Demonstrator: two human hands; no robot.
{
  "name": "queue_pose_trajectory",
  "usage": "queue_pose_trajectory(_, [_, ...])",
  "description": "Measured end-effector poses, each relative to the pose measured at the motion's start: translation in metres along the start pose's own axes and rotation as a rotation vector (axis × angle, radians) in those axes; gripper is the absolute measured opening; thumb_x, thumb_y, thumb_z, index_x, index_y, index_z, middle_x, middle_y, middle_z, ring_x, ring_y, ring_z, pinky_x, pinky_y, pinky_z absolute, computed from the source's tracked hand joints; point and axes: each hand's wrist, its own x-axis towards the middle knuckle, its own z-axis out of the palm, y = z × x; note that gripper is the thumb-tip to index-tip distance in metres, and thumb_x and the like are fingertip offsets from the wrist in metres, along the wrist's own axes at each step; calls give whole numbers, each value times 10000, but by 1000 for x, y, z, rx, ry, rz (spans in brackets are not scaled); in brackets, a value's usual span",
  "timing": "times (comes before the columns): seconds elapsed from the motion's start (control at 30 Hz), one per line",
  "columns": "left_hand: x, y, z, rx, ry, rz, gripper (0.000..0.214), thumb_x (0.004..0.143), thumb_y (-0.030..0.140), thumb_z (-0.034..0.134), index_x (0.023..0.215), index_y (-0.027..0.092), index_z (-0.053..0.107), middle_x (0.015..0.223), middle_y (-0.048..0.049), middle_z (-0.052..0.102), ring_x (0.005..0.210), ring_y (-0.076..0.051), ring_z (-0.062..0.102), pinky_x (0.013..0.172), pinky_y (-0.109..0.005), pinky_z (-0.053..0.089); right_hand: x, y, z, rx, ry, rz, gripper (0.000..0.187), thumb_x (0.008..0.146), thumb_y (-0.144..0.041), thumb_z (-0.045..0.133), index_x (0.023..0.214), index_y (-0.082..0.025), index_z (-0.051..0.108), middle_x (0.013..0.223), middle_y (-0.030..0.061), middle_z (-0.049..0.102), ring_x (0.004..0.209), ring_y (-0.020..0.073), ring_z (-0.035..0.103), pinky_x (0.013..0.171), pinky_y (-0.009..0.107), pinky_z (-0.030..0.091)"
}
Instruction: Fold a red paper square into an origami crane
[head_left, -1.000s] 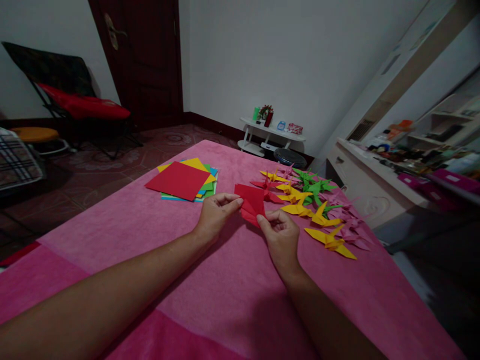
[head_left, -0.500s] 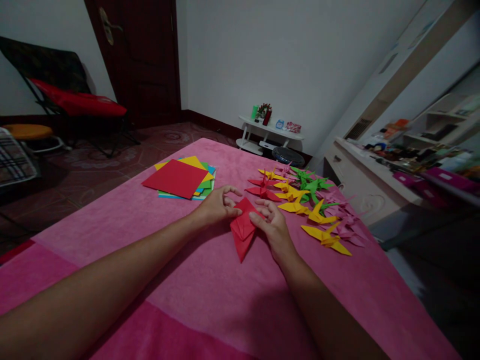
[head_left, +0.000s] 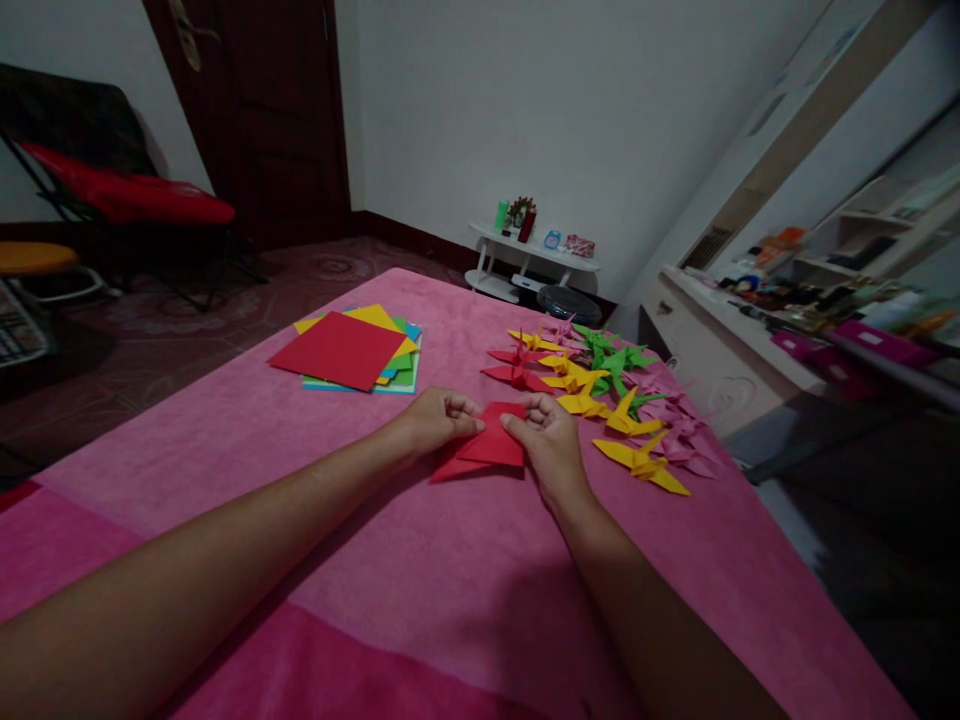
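Note:
A partly folded red paper (head_left: 486,450) lies on the pink cloth (head_left: 420,560) between my two hands. My left hand (head_left: 435,420) pinches its left corner with curled fingers. My right hand (head_left: 549,440) pinches its right upper edge, fingers closed on the paper. Folded paper cranes (head_left: 600,400) in red, yellow, green and pink lie in a cluster just right of my right hand. A stack of flat coloured sheets (head_left: 346,350), red on top, sits further back to the left.
A dark door (head_left: 255,110) and a folding chair with a red cushion (head_left: 120,195) stand at the back left. A small white shelf (head_left: 525,265) is against the far wall. A cluttered dresser (head_left: 787,330) runs along the right.
The red paper has come down from mid-air onto the cloth and been turned and flattened. Both hands have lowered with it and closed on its edges.

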Motion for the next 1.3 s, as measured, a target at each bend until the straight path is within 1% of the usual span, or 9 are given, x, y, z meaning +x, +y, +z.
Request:
queue_pose_trajectory(0.17, [7,3,-11,118,71,108,347,545,229,801,834,125,640,558,19,604,477,-93,528,479,-198,378,1,-4,-4,-11,-50,22,322,580,-216,711,858,-187,550,669,-23,624,549,124,587,542,242,467])
queue_pose_trajectory(0.47, [11,-3,-23,193,-14,121,374,536,157,764,891,130,647,542,60,545,469,-65,483,488,-186,364,2,3,-7,-36,-16,34,243,573,-179,668,803,-178,592,600,-38,597,515,110,538,503,219,412])
queue_pose_trajectory(0.6, [14,-4,-25,243,-89,45,371,561,178,747,912,109,648,543,55,543,444,-57,442,461,-180,322,4,5,-11,-45,-87,106,151,582,-199,641,725,-169,601,551,-46,567,460,98,485,463,215,378])
queue_pose_trajectory(0.67, [15,-8,-26,339,-124,76,322,588,164,719,897,102,656,574,46,549,481,-64,460,481,-184,336,4,8,-11,-147,-140,109,110,593,-192,621,698,-162,611,552,-41,563,466,97,475,465,216,367])
queue_pose_trajectory(0.8, [12,-13,-25,721,-84,223,275,639,144,693,914,141,685,636,25,573,565,-96,499,520,-203,356,4,15,-12,-534,-204,-44,142,642,-137,549,708,-161,673,642,1,627,565,119,514,530,229,370])
queue_pose_trajectory(0.93, [2,-4,-22,1047,10,421,179,650,180,736,827,185,706,855,-31,626,789,-157,557,669,-247,414,2,14,-14,-817,-233,-185,173,688,-127,560,747,-199,705,746,12,641,648,136,534,588,250,387])
queue_pose_trajectory(1.07, [0,0,-21,1098,-107,486,86,696,96,659,712,170,700,800,-29,636,782,-151,570,700,-245,414,3,3,-20,-907,-246,-327,142,684,-88,603,689,-201,689,846,30,593,823,166,542,691,274,415])
queue_pose_trajectory(1.2, [5,-5,-24,981,-246,397,174,697,20,579,741,128,709,713,-20,659,642,-113,575,636,-213,418,3,-13,-29,-850,-576,-351,297,659,13,581,799,-212,715,889,17,602,899,163,537,817,295,418])
queue_pose_trajectory(1.3, [7,-7,-29,896,-293,361,168,706,32,579,759,111,717,724,-28,677,654,-114,595,637,-200,433,1,-21,-32,-812,-770,-320,342,635,-70,716,939,-226,707,945,12,599,935,178,535,856,314,419])
